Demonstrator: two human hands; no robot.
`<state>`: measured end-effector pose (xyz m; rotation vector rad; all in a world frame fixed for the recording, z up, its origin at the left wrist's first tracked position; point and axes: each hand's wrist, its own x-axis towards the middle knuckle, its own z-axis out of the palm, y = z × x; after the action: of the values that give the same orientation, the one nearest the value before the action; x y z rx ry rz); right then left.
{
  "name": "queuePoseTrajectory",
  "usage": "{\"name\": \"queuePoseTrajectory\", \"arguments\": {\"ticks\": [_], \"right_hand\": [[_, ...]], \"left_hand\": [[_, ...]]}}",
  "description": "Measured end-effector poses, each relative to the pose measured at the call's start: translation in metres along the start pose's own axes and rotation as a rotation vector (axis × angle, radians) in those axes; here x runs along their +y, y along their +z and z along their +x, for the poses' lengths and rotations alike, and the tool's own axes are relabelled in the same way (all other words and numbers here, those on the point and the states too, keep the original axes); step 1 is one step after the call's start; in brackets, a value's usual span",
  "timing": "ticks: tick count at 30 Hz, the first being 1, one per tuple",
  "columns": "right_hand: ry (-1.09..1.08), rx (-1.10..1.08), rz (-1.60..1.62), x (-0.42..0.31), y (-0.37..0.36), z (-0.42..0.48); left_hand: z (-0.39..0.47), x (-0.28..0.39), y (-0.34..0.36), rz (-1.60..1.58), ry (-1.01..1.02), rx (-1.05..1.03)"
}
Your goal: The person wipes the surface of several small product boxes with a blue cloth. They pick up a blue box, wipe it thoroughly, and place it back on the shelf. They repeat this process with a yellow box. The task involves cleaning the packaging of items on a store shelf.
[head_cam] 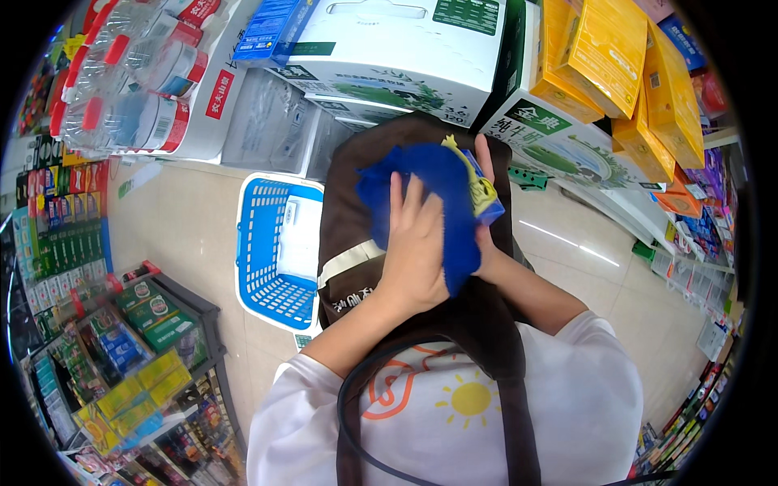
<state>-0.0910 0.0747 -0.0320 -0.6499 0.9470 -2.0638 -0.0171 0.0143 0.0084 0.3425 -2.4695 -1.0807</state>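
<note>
A dark blue cloth (413, 159) is spread over one side of a small blue-and-yellow box (484, 195), in front of my chest. My left hand (419, 243) lies on the cloth from above, its fingers pressing it toward the box. From the right side, my right hand (485, 243) holds the box, mostly hidden behind it and the cloth. One finger of that hand sticks up past the box's far edge. Both hands are above a dark brown apron (352, 209) with a cream band and writing.
A blue-and-white plastic basket (279, 304) stands on the tiled floor (182, 225). Ahead are stacked milk cartons (395, 36), bottled water (143, 124) and yellow boxes (608, 51). Shelving with packaged goods (155, 310) is at left. A black cable (349, 413) crosses my shirt.
</note>
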Motion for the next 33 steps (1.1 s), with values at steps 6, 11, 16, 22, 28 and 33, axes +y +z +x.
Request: {"name": "queuePoseTrajectory", "arguments": {"ticks": [6,11,16,22,28,33], "right_hand": [[-0.200,0.161,-0.142,-0.016,0.005,0.003],[-0.361,0.230,-0.286,-0.026,-0.004,0.011],[-0.270,0.113,-0.288,-0.016,0.001,0.006],[-0.020,-0.055,0.032,-0.001,-0.001,-0.002],[-0.198,-0.003,-0.492,-0.001,-0.007,-0.003],[-0.390,-0.055,-0.887,-0.010,-0.014,0.001]], "left_hand": [[-0.001,-0.006,0.014,0.026,0.063,0.016],[-0.027,-0.025,0.025,0.069,-0.023,-0.145],[-0.026,-0.026,0.018,0.218,-0.015,-0.178],[0.010,-0.002,-0.004,-0.085,0.158,0.097],[0.004,-0.011,0.011,-0.311,-0.013,0.079],[-0.005,-0.016,0.014,-0.562,-0.247,0.046]]}}
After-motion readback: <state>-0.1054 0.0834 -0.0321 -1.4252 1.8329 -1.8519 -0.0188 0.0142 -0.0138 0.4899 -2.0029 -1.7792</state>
